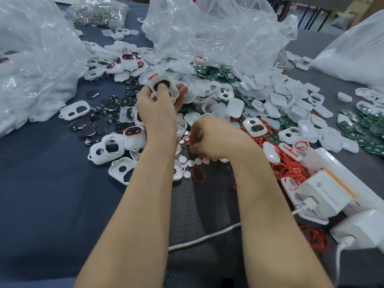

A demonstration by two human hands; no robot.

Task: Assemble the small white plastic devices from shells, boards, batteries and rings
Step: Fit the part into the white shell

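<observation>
A big clear plastic bag (218,32) slumps at the middle of the table (41,194), its mouth spilling white shells (276,98) and green boards (218,73). A second bag (31,59) at the left holds pale parts, seen only dimly through the film. A third bag (353,48) at the right is packed white, and a small bag (97,11) at the far edge holds metal bits. The left hand (158,107) grips one shell (164,88) above the heap, thumb pressed on its dark insert. The right hand (216,138) curls knuckles-up over the coin batteries (198,162); blur hides whether it pinches one. Red rings (291,169) tangle beside a white power strip (345,169) on the dark blue cloth. Dark furniture legs (315,15) stand beyond.
</observation>
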